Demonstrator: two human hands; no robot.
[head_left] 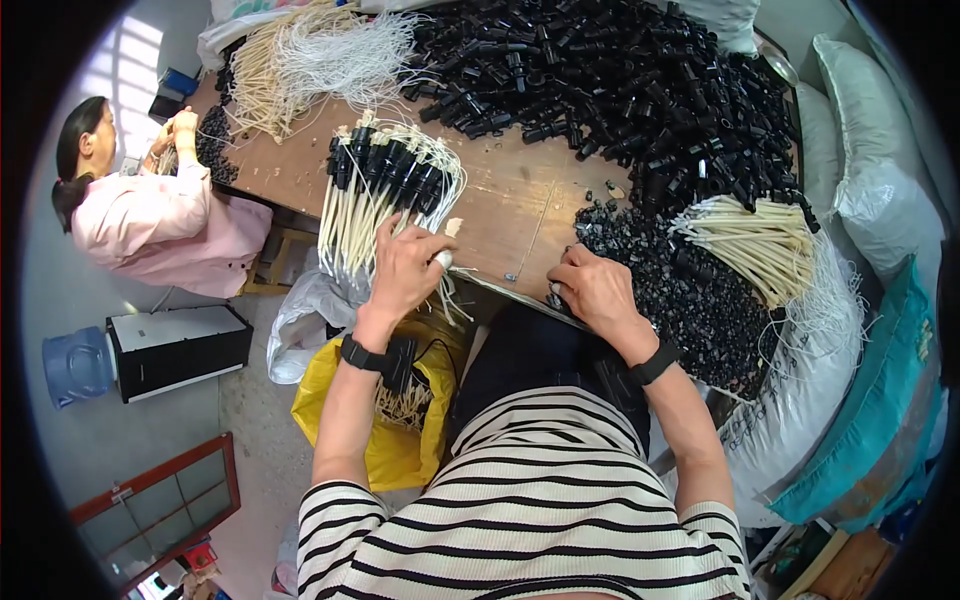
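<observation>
My left hand (408,262) is at the near edge of a bundle of cream-coloured rods (345,215) topped with black plastic sleeves (385,165) and trailing white cords. Its fingers are bent in, with something white (444,259) at the thumb; whether it grips a cord is hidden. My right hand (597,288) is closed in a pinch at the table's front edge, beside a heap of small shiny black parts (690,310). What sits between its fingertips is too small to make out. One small piece (510,277) lies on the wood between my hands.
Black sleeves (600,70) heap across the far table (500,200). Corded rods lie at right (755,245) and far left (265,80). A yellow bag (365,455) stands below my left arm, white (885,150) and teal sacks (860,400) at right. A co-worker (145,225) sits at left.
</observation>
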